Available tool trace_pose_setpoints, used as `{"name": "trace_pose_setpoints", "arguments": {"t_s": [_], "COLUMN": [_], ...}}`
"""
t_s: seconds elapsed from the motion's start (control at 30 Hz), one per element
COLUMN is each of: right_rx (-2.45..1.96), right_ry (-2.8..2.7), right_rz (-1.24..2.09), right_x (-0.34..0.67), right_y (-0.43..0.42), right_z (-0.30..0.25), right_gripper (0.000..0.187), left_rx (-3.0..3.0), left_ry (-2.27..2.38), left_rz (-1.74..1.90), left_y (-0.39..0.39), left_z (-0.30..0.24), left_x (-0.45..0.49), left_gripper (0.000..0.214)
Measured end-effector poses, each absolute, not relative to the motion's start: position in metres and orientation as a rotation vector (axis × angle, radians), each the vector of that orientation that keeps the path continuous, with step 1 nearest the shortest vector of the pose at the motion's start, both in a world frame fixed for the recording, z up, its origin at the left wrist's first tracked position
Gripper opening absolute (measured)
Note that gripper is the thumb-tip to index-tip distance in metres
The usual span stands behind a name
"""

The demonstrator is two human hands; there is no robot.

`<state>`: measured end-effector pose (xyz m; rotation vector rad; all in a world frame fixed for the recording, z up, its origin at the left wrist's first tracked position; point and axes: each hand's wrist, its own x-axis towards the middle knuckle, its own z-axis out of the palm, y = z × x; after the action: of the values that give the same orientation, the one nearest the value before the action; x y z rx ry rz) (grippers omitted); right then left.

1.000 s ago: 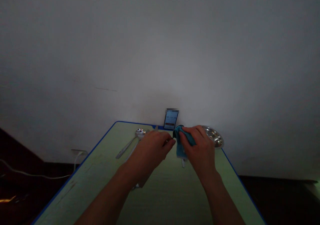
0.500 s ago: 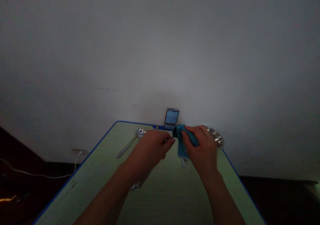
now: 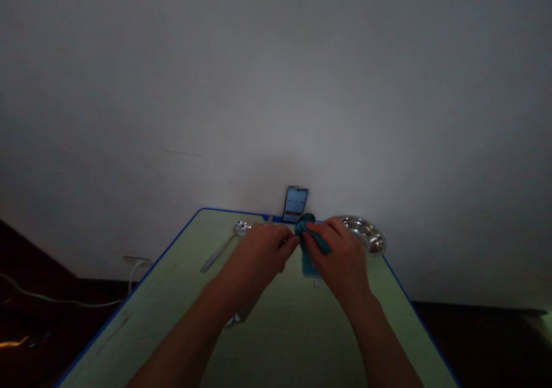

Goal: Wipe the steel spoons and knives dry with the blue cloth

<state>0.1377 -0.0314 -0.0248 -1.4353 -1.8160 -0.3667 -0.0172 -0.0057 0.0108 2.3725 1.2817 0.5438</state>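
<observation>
My left hand (image 3: 261, 253) is closed in a pinch on the handle of a metal spoon (image 3: 306, 218), held above the table. The spoon's rounded end points up and away, with its top edge showing. In my right hand (image 3: 342, 258) is a teal cloth (image 3: 309, 261), gripped against the spoon near its neck. Part of the cloth hangs down below the fingers. Another metal spoon (image 3: 218, 254) lies on the table left of my left hand, and more cutlery beside it is partly hidden by that hand.
A phone (image 3: 295, 205) leans upright against the wall behind my hands. At the right back edge of the green table (image 3: 284, 348) sits a shiny metal dish (image 3: 376, 242). Some metal pieces (image 3: 233, 320) show below my left forearm. A white cable (image 3: 77, 303) runs at left.
My right hand and the cloth have moved left, down toward the spoon's neck. More of the spoon's rounded end and of the metal dish now shows. My left hand has barely moved.
</observation>
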Motion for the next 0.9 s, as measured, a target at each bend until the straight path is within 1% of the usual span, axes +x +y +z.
{"name": "trace_pose_setpoints", "arguments": {"t_s": [0.4,0.9], "right_rx": [-1.456,-1.47], "right_ry": [-1.806,-1.67], "right_rz": [-0.417,-0.404], "right_x": [0.141,0.142], "right_y": [-0.0282,-0.0277], "right_z": [-0.0265,-0.0269], "right_gripper": [0.013,0.015], "left_rx": [2.379,2.359], "left_ry": [1.306,1.283], "left_rz": [0.499,0.555], "left_y": [-0.0086,-0.0074], "left_z": [0.0136,0.0108], "left_x": [-0.0175,-0.02], "left_gripper": [0.033,0.034]}}
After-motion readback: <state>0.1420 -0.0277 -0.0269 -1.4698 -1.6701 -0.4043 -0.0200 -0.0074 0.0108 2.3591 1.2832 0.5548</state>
